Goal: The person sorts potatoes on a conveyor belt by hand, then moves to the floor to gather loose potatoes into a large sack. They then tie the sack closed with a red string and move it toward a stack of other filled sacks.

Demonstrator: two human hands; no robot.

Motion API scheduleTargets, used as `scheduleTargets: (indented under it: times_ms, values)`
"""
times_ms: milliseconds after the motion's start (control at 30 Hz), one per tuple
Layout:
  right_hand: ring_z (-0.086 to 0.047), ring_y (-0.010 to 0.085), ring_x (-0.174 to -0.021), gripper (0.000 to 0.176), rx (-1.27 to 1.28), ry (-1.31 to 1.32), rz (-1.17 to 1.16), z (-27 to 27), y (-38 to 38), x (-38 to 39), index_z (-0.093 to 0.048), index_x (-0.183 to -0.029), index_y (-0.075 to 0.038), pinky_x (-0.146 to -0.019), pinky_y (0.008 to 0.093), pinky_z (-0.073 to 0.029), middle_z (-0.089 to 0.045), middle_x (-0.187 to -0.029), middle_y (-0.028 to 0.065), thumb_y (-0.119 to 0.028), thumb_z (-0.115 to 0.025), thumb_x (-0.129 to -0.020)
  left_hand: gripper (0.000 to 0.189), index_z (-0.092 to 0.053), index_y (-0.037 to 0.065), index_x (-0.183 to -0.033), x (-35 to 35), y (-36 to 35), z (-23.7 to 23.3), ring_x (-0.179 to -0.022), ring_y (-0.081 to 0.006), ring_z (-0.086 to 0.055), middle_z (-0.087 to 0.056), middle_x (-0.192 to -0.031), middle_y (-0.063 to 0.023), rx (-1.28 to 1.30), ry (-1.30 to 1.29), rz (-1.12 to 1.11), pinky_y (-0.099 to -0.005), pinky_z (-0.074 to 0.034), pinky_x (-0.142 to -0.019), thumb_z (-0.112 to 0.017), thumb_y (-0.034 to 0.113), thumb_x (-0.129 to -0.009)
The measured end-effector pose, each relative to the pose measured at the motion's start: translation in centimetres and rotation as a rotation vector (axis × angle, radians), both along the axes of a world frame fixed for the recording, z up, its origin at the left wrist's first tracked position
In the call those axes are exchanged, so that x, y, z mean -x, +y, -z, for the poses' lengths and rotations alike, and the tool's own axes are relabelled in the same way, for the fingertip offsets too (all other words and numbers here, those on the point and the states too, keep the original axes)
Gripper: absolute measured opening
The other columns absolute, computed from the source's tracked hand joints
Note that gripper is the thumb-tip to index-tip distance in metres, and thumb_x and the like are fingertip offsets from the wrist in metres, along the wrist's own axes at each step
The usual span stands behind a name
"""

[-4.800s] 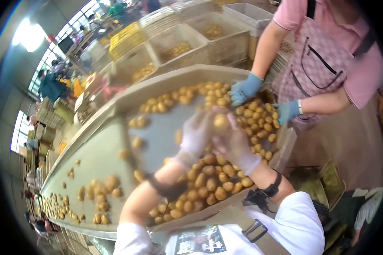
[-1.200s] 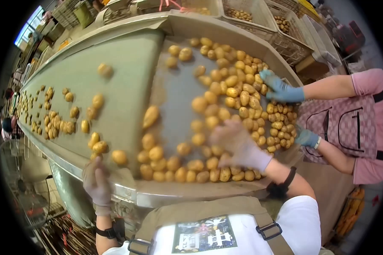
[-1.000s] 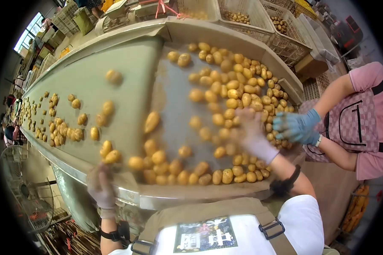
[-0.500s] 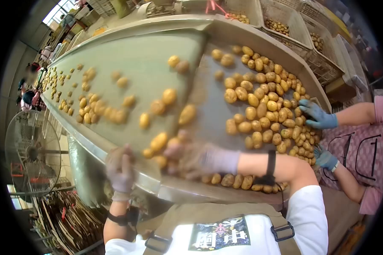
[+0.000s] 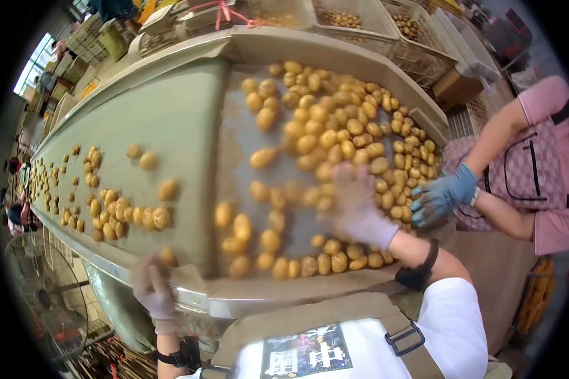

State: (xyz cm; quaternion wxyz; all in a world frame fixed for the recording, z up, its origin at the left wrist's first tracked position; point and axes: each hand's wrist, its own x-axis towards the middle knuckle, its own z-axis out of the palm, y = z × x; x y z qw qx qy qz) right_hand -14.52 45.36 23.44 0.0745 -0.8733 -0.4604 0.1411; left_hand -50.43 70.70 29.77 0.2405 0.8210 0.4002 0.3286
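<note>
Many potatoes (image 5: pixel 328 138) lie on the grey metal tray at the end of a green conveyor belt (image 5: pixel 177 120). Over that tray, my gloved right hand (image 5: pixel 360 205) is blurred, its fingers spread and touching or just above the potatoes. My gloved left hand (image 5: pixel 153 287) is at the belt's near edge, fingers curled together beside a single potato (image 5: pixel 168 255); whether it holds anything is hidden. More potatoes (image 5: pixel 111 213) are scattered along the belt.
At the right, a co-worker's blue-gloved hands (image 5: pixel 439 196) meet at the potato pile. Crates (image 5: pixel 354 31) with potatoes line the far side. A fan (image 5: pixel 44 294) stands at the lower left. A metal rim (image 5: pixel 234 306) runs along the near side.
The view has turned right. My right hand has moved from the belt's end onto the tray, its fingers now spread. More potatoes are on the tray. The co-worker's hands have come together.
</note>
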Motion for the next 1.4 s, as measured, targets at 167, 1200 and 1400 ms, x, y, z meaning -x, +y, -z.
scheduleTargets:
  times_ms: [167,1200,1400]
  values:
    - [-0.015,0.0411,-0.147,0.063,-0.347,0.274,-0.825,-2.8,1.0,7.2,-0.049,-0.142,-0.016,-0.113,0.0660,-0.011,-0.021,-0.159,0.0233,-0.051,-0.058,-0.090,0.027,-0.069,-0.001,-0.112,0.4,1.6,-0.7,-0.088,-0.0263,-0.061,-0.068,-0.095,-0.0121,0.045,-0.015,0.027,-0.0386,-0.046,-0.084,-0.052,0.014,-0.098]
    - [-0.063,0.0305,-0.106,0.031,-0.902,-0.738,-0.372,-12.9,21.2,-10.4,-0.063,-0.121,-0.013,-0.092,0.0408,-0.051,-0.058,-0.126,0.0191,-0.023,-0.054,-0.093,0.024,-0.070,-0.001,-0.109,4.2,8.0,-4.0,-0.087,-0.0241,-0.063,-0.070,-0.083,-0.0074,-0.105,0.101,0.031,-0.0411,-0.041,-0.102,-0.054,0.007,-0.092]
    - [-0.061,0.0316,-0.112,0.036,-0.431,-0.439,-0.294,-11.1,28.8,-15.6,-0.060,-0.124,-0.011,-0.095,0.0421,-0.049,-0.064,-0.121,0.0163,-0.018,-0.050,-0.090,0.023,-0.070,-0.002,-0.106,4.1,8.1,-5.2,-0.089,-0.0259,-0.063,-0.070,-0.085,-0.0092,-0.069,0.040,0.019,-0.0394,-0.045,-0.093,-0.056,0.005,-0.090]
